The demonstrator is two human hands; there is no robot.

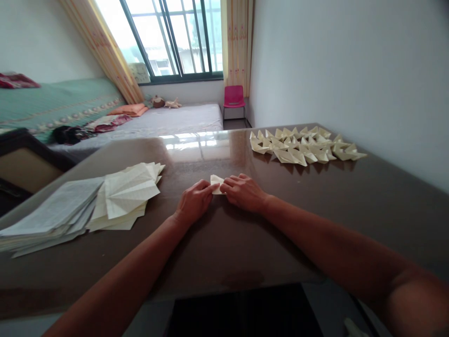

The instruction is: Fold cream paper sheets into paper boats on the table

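A small folded piece of cream paper [216,179] lies at the middle of the brown table, partly covered by my fingers. My left hand [196,199] grips its left side, fingers closed, with the index finger pressed onto the paper. From the right, my right hand [243,192] pinches the other side, fingers bent over it. Both hands rest low, close to the tabletop, and their fingertips nearly meet. The paper's lower edge shows just under the fingers.
Several folded paper boats [305,145] stand in rows at the table's back right. On the left lie creased cream sheets [129,189] overlapping a stack of printed paper [52,206]. Beyond the brown table [217,252] are a bed [196,117], a pink chair [234,97] and a window.
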